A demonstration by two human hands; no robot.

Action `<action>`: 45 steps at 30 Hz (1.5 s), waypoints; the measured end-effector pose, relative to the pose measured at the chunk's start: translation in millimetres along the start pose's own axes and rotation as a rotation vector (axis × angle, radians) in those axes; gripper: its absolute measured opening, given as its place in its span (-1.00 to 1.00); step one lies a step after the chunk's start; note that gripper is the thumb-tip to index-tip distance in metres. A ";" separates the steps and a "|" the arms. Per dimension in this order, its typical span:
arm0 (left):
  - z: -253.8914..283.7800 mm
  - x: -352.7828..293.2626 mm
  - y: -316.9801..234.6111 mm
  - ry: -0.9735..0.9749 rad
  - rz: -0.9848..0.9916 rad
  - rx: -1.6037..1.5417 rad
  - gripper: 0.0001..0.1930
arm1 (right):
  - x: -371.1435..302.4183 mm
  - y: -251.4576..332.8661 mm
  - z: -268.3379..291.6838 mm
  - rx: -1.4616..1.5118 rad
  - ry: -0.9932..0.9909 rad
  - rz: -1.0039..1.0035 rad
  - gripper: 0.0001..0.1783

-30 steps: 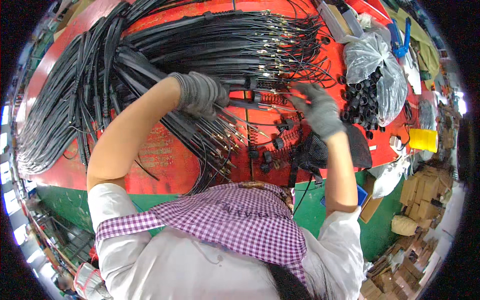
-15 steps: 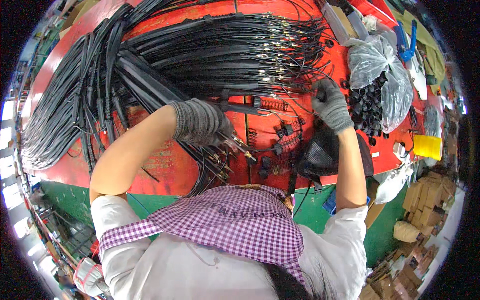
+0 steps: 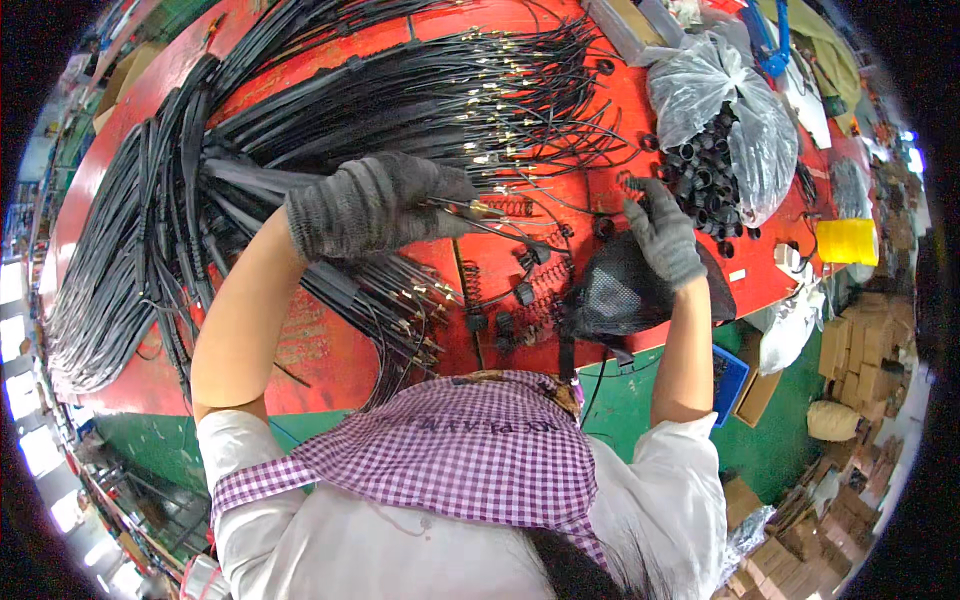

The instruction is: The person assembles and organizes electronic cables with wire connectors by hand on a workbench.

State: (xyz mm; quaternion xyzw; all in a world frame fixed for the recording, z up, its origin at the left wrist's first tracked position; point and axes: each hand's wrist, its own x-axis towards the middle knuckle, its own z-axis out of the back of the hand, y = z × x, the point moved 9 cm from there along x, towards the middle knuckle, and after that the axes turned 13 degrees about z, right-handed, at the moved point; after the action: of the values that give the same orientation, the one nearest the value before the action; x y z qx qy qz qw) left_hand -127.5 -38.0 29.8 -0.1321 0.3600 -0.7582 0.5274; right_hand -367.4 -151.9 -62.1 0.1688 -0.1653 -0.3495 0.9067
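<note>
My left hand [image 3: 385, 208], in a grey knit glove, is closed round a thin black cable whose brass end fitting [image 3: 486, 208] sticks out past the fingers. It hovers over the bundled black cables [image 3: 380, 110], whose metal tips fan out to the right. My right hand [image 3: 662, 238], gloved the same way, is above a black mesh bag [image 3: 615, 285], thumb and forefinger apart. Close to its fingertips is a small dark coil spring [image 3: 630, 182]; whether they touch is unclear. More springs [image 3: 545, 290] and small black fittings [image 3: 524, 293] lie between my hands.
A clear plastic bag [image 3: 765, 165] spills black ring-shaped caps [image 3: 705, 180] on the right of the red table [image 3: 310, 385]. Beyond them are a yellow spool [image 3: 847, 241] and a blue tool [image 3: 775, 55]. More brass-tipped cables [image 3: 400, 300] lie near the front edge. Cardboard boxes [image 3: 860, 345] stand lower right.
My left hand has risen away from the front edge, bringing the cable end up. My right hand has drawn nearer to me over the mesh bag, and its fingers have spread. The whole view has shifted slightly.
</note>
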 end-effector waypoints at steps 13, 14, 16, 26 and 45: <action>75.8 -25.6 -5.0 -0.453 0.154 -0.448 -0.76 | -45.8 50.9 13.8 -0.024 -0.219 -0.020 -0.77; 77.9 -29.9 -3.1 -0.470 0.109 -0.640 -0.76 | -45.3 53.9 12.4 -0.023 -0.221 -0.017 -0.77; 83.0 -30.1 -10.8 -0.453 0.080 -0.535 -0.76 | -45.1 63.3 15.0 -0.019 -0.294 0.046 -0.76; 83.3 -39.0 -28.5 -0.543 0.044 -0.156 -0.74 | -41.7 80.4 22.2 0.173 -0.379 0.065 -0.80; 79.3 -34.3 -41.1 -0.266 0.199 -0.311 -0.80 | -17.8 80.9 -44.5 1.327 0.437 0.088 -0.62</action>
State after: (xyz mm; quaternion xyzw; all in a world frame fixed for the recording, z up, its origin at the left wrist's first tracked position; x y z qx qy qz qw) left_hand -96.4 -31.9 120.2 -0.2745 0.4110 -0.6136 0.6158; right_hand -314.5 -74.6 -70.7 0.7464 -0.1645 -0.0957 0.6377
